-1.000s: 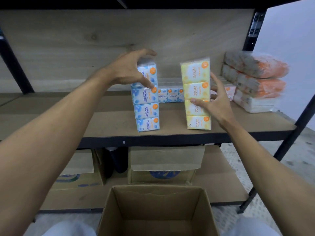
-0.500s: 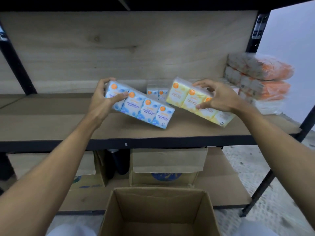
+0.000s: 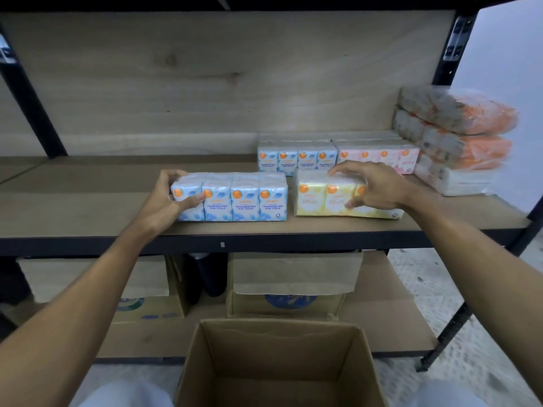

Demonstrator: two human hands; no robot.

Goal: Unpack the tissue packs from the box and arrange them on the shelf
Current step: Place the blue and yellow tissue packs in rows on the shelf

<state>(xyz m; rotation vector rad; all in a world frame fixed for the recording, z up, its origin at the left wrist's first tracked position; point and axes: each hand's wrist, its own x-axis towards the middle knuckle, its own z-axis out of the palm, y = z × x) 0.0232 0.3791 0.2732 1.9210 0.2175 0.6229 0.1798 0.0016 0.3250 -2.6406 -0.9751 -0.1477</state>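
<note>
A blue tissue pack [image 3: 244, 198] lies lengthwise on the wooden shelf [image 3: 88, 207], near the front edge. My left hand [image 3: 167, 198] grips its left end, thumb across the front. Right beside it a yellow tissue pack [image 3: 317, 198] also lies on the shelf, and my right hand [image 3: 370, 186] holds its right half from above. Behind them stand another blue pack [image 3: 296, 158] and a pink pack [image 3: 379, 157]. The open cardboard box [image 3: 279, 365] sits below at the bottom of the view; what shows of its inside holds no packs.
Orange-and-white plastic-wrapped bundles [image 3: 458, 136] are stacked at the shelf's right end. The left half of the shelf is bare wood. Two cardboard boxes [image 3: 293, 289] sit on the lower shelf. Black metal uprights [image 3: 449, 48] frame the unit.
Both packs stood upright a second ago, were tipped sideways, and now lie flat side by side on the shelf with my hands still on them.
</note>
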